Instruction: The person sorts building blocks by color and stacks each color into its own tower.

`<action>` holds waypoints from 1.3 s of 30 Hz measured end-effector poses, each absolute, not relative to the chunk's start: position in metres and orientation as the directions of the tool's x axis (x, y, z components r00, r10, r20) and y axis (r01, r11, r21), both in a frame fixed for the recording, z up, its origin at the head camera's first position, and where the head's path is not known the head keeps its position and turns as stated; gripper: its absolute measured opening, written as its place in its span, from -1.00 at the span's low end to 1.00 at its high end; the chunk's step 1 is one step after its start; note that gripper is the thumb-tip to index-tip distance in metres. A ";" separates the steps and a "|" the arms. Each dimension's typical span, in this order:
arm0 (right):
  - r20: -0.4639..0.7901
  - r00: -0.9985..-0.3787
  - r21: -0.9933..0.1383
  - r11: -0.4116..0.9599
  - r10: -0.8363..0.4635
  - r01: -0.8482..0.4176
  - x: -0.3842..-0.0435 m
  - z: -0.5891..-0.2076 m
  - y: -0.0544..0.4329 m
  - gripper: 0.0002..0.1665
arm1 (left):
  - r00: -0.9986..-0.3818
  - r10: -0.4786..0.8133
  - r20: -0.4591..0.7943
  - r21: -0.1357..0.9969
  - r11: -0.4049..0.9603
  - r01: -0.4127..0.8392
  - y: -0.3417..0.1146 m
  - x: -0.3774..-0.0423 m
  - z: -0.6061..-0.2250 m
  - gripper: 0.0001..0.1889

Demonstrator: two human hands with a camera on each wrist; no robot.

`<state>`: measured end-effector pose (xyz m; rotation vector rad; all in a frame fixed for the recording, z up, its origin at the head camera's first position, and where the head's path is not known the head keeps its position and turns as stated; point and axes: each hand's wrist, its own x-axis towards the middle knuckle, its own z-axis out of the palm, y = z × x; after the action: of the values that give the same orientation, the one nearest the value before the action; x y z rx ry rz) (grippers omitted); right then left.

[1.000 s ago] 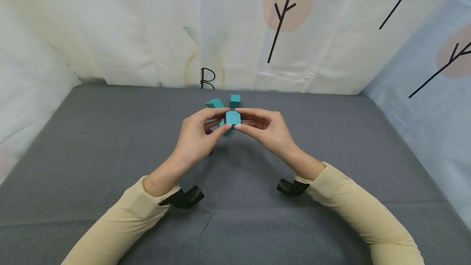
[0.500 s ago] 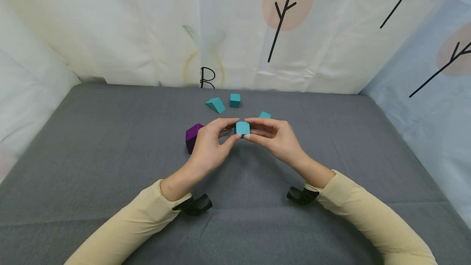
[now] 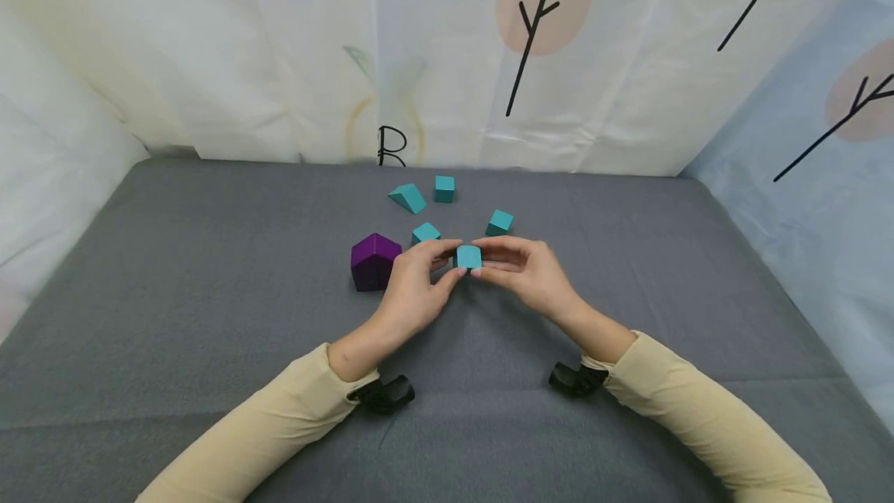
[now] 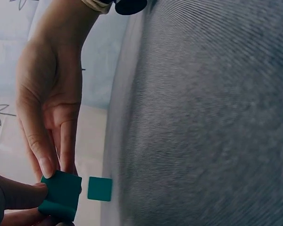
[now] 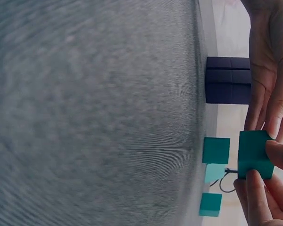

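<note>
My left hand and right hand both pinch one small teal block between thumb and fingers, from opposite sides. In the left wrist view the teal block is raised off the grey cloth, its upper side met by the right hand's fingertips. The right wrist view shows the same block with a thumb and fingers of both hands at its edges. Just left of my left hand stands a larger purple block with seams across it, partly hidden by that hand.
Beyond my hands lie loose teal pieces: a wedge, a cube, a block to the right, and a block close behind my left fingers. Grey cloth covers the table, and a printed fabric backdrop rises behind it.
Both hands, with the teal block between them, have come nearer to the body and slightly right. The purple block and the teal blocks they covered now show.
</note>
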<state>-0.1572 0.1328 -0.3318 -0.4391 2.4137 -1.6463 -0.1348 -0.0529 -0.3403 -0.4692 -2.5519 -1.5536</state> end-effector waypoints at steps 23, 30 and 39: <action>-0.150 -0.934 -0.935 0.353 -0.323 0.028 -0.162 -0.345 0.133 -0.50 | -0.969 0.224 0.101 0.857 0.475 0.200 -0.047 -0.143 -0.359 -0.61; -0.160 -0.936 -0.934 0.354 -0.314 0.041 -0.164 -0.345 0.132 -0.51 | -0.968 0.214 0.130 0.867 0.450 0.215 -0.045 -0.144 -0.365 -0.61; -0.156 -0.938 -0.933 0.358 -0.310 0.037 -0.166 -0.347 0.133 -0.51 | -0.966 0.211 0.151 0.870 0.435 0.231 -0.043 -0.146 -0.368 -0.63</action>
<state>-0.1662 0.1332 -0.3472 -0.2422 2.3190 -1.6053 -0.1464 -0.0434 -0.3681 -0.4066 -2.6448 -1.6083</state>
